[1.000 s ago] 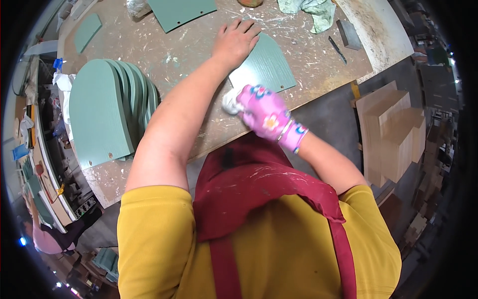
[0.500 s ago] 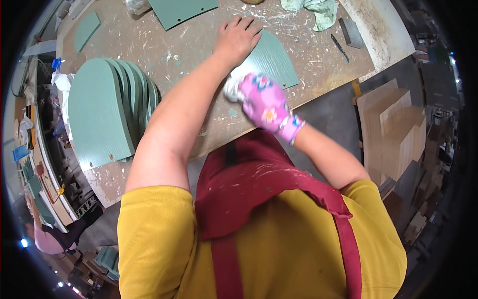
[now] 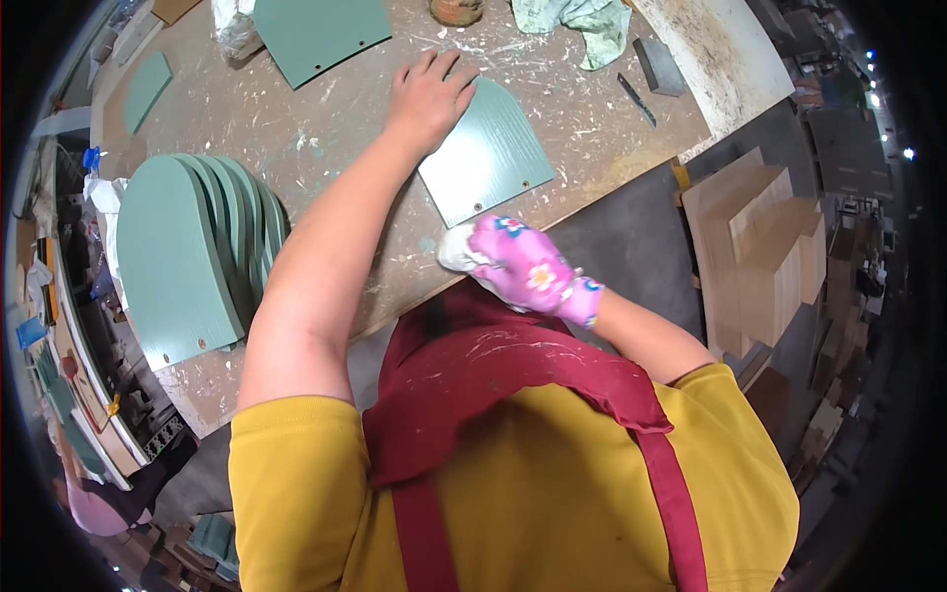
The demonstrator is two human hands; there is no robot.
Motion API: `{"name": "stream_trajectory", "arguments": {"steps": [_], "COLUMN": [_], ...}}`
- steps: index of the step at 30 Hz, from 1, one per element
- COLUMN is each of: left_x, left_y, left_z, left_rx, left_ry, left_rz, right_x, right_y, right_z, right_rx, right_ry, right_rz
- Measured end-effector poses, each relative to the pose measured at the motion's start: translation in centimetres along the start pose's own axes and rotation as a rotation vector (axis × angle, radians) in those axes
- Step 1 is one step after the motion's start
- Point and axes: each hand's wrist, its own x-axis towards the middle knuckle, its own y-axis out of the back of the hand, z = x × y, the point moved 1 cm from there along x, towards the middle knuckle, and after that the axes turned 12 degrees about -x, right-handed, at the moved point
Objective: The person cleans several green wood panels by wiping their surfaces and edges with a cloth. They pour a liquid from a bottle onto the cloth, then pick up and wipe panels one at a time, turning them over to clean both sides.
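My bare left hand (image 3: 426, 107) lies with spread fingers on the upper left edge of a pale green board (image 3: 493, 148). The board is flat on the workbench, its far end rounded, with small holes along its straight near edge. Just off that near edge is my right hand (image 3: 533, 266) in a pink flowered glove, its fingers closed round a bunched white cloth (image 3: 457, 249). To the left of my left arm, several matching green boards (image 3: 182, 257) lean over one another in an overlapping row.
The scuffed workbench (image 3: 335, 128) also bears another green board (image 3: 321, 35), a narrow green piece (image 3: 148, 91), a stained rag (image 3: 582, 25), a dark block (image 3: 659, 67) and a thin knife (image 3: 636, 99). Wooden panels (image 3: 755, 247) are stacked beyond its right edge.
My right hand has drawn toward me with the white cloth, off the board's near edge, uncovering its near corner. My left hand stays on the board. The whole view has shifted slightly.
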Motion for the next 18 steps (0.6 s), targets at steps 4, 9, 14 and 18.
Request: {"name": "stream_trajectory", "arguments": {"steps": [4, 9, 14, 18], "left_x": [-0.2, -2.4, -4.5, -3.5], "left_y": [-0.4, -2.5, -8.4, -3.5], "left_z": [1.9, 12.3, 12.9, 14.1], "left_rx": [0.221, 0.005, 0.290, 0.008], "left_ry": [-0.027, -0.072, 0.002, 0.007], "left_rz": [0.026, -0.317, -0.216, -0.148], "right_x": [-0.4, 7.0, 12.0, 18.6], "right_y": [8.8, 12.6, 1.0, 3.7], "right_z": [5.6, 7.8, 4.8, 5.2], "right_rx": [0.424, -0.025, -0.352, -0.229], "right_ry": [-0.392, -0.051, 0.672, 0.687], "right_rz": [0.122, 0.183, -0.327, 0.052]}}
